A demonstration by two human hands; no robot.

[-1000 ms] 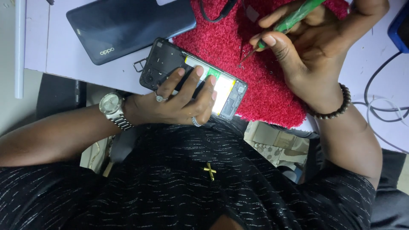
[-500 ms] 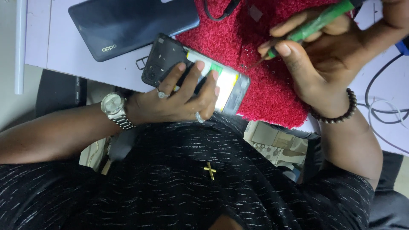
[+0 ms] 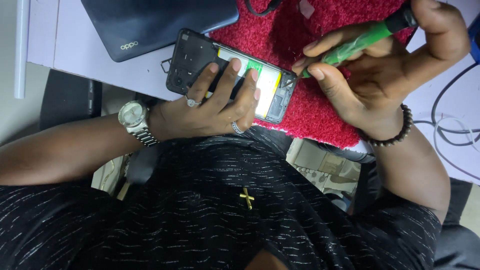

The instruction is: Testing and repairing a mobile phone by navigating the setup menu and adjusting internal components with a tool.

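Centre of the frame: the left hand lies over an opened phone, fingers spread flat across its exposed back, pinning it down — rings on two fingers, a silver wristwatch at the wrist. The phone sits half on the pale table, half on a red fuzzy mat, running from upper centre-left down toward the middle. Over at the upper right, the right hand pinches a green-handled screwdriver between thumb and fingertips, shaft angled down-left; its tip seems to meet the phone's right-hand end, though it is too small to be sure. A dark bead bracelet circles that wrist. Upper left — a dark blue back cover lies flat on the table, just beside the phone. The lower frame is filled by a black speckled shirt.
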